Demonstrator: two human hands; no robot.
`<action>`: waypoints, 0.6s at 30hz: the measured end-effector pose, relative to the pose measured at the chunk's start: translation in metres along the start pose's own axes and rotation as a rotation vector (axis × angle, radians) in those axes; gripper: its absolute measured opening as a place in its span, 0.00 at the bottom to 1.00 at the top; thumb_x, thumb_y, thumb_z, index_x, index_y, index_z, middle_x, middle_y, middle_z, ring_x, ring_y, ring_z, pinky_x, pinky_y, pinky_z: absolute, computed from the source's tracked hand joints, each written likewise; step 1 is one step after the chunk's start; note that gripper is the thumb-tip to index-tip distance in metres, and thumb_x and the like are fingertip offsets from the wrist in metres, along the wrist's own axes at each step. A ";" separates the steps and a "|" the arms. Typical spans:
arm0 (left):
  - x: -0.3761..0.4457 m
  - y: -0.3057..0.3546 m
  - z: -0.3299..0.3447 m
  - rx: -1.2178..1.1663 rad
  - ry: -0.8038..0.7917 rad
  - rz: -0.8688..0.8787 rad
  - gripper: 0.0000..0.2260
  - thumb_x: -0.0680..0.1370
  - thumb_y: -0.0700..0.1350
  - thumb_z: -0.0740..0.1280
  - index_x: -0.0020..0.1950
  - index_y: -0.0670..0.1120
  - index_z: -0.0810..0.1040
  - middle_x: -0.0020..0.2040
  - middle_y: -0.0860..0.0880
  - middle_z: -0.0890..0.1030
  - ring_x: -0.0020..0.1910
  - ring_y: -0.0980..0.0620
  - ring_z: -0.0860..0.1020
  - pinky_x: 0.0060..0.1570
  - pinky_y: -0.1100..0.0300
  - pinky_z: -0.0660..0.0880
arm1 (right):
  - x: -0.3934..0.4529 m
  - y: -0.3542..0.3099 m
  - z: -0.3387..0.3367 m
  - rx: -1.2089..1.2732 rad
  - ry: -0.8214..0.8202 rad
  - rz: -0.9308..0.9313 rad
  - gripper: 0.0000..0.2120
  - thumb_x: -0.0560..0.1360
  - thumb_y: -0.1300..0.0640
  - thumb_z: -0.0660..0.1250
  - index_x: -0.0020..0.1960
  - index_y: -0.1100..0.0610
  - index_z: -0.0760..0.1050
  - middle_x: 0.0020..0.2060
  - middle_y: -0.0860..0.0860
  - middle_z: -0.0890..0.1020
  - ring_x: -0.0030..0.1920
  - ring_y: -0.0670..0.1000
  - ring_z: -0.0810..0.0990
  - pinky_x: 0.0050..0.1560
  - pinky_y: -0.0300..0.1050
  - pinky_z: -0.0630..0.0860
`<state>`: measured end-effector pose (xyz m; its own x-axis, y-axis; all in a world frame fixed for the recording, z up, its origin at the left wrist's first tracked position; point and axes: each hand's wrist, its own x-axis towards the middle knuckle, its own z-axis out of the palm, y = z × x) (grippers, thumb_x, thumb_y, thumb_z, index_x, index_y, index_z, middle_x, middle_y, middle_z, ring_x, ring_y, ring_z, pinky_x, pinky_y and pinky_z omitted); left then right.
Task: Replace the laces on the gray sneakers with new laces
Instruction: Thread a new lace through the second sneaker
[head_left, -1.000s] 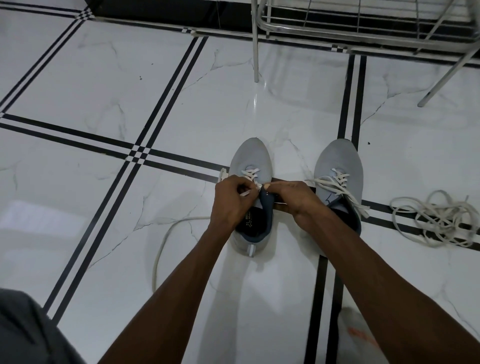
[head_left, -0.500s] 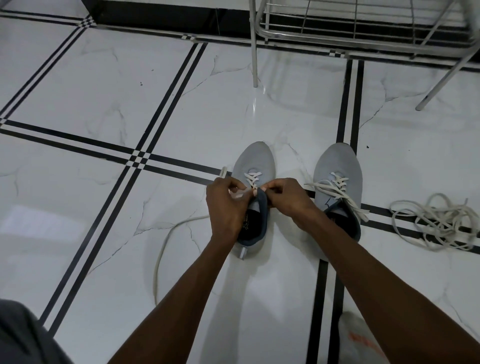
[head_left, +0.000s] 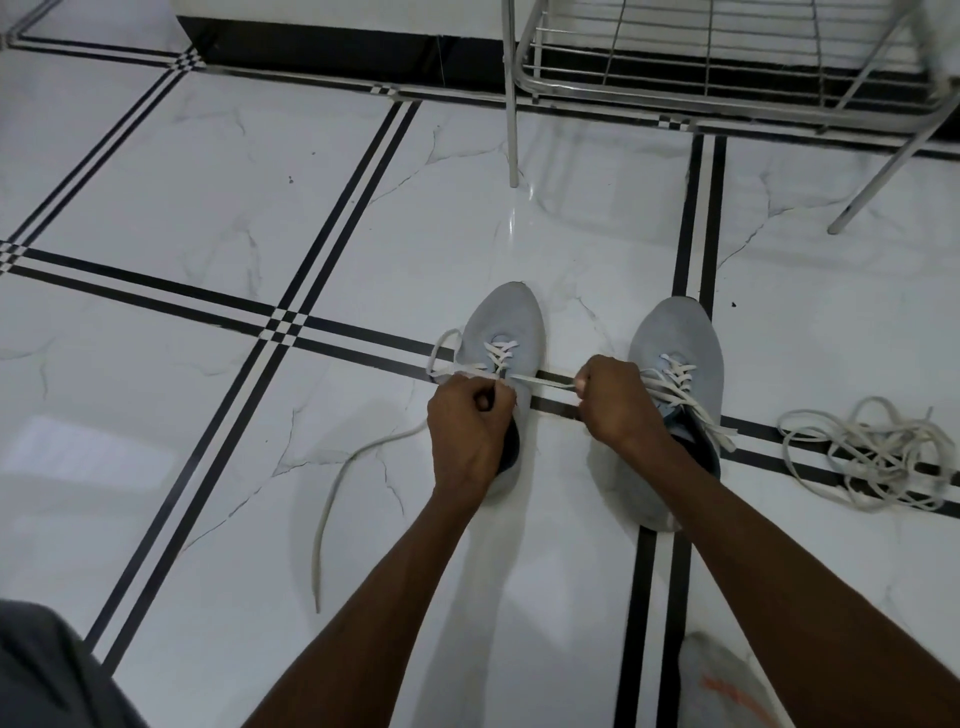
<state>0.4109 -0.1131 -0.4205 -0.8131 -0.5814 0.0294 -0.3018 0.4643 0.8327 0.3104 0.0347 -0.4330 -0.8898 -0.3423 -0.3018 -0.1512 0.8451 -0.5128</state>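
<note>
While both sneakers (head_left: 503, 322) lay toes-away on floor (head_left: 208, 182), long axes near-parallel: L hand (head_left: 470, 415) & R hand (head_left: 613, 400) each pinched lace (head_left: 540, 383), taut sideways across left sneaker.

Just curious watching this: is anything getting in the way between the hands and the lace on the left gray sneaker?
Nothing visible does. The left hand and right hand each pinch the white flat lace of the left gray sneaker.

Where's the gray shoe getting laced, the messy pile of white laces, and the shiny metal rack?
gray left sneaker (head_left: 511, 317), head view, on its toe.
tangled pile of white laces (head_left: 878, 452), head view, on its middle.
metal wire rack (head_left: 511, 104), head view, on its leg.
</note>
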 end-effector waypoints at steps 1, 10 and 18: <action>-0.001 -0.002 0.000 -0.028 0.002 -0.016 0.16 0.77 0.43 0.69 0.30 0.42 0.72 0.26 0.49 0.71 0.29 0.53 0.68 0.33 0.62 0.67 | -0.002 0.004 -0.001 -0.088 -0.006 -0.009 0.08 0.74 0.69 0.65 0.52 0.66 0.78 0.52 0.60 0.81 0.54 0.59 0.79 0.48 0.43 0.68; 0.003 -0.008 -0.004 -0.093 -0.024 -0.051 0.12 0.79 0.45 0.70 0.35 0.46 0.82 0.33 0.51 0.81 0.36 0.53 0.78 0.40 0.66 0.73 | 0.014 -0.044 0.020 0.014 0.053 -0.343 0.08 0.77 0.63 0.67 0.45 0.60 0.85 0.44 0.58 0.84 0.45 0.58 0.82 0.49 0.51 0.77; 0.002 -0.008 -0.005 -0.082 -0.007 -0.055 0.15 0.78 0.45 0.70 0.33 0.40 0.80 0.30 0.44 0.78 0.33 0.48 0.76 0.38 0.59 0.74 | -0.003 -0.008 0.005 -0.371 0.023 -0.133 0.04 0.75 0.67 0.65 0.48 0.61 0.76 0.52 0.59 0.79 0.53 0.60 0.78 0.49 0.48 0.72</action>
<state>0.4137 -0.1212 -0.4244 -0.8002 -0.5993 -0.0211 -0.3044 0.3756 0.8754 0.3162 0.0273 -0.4319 -0.8608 -0.4527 -0.2323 -0.4070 0.8866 -0.2197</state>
